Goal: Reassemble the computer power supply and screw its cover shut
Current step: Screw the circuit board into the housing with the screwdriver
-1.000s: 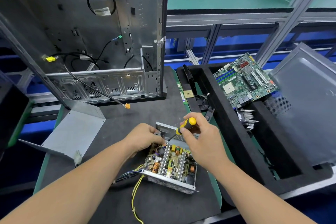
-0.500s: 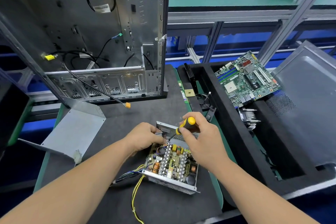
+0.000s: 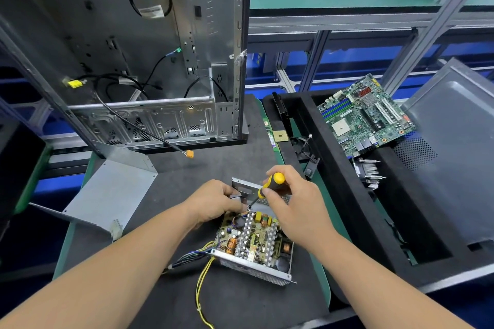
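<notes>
The open power supply (image 3: pixel 254 246) lies on the dark mat, its circuit board with coils and heat sinks exposed, wires trailing to the left. My right hand (image 3: pixel 296 211) grips a yellow-and-black screwdriver (image 3: pixel 270 185), whose tip points down at the board's far left corner. My left hand (image 3: pixel 216 203) holds the far left edge of the supply's metal case with curled fingers, right beside the tip. The grey L-shaped cover (image 3: pixel 107 195) lies apart on the mat to the left.
An empty computer case (image 3: pixel 128 61) stands open at the back left, cables hanging out. To the right a black foam tray (image 3: pixel 334 168) holds a motherboard (image 3: pixel 366 115), a heat sink (image 3: pixel 369 173) and a grey side panel (image 3: pixel 454 155). A small CPU chip (image 3: pixel 280 137) lies near the tray.
Both hands stay at the far corner of the power supply; the screwdriver has barely shifted. The view has tilted slightly.
</notes>
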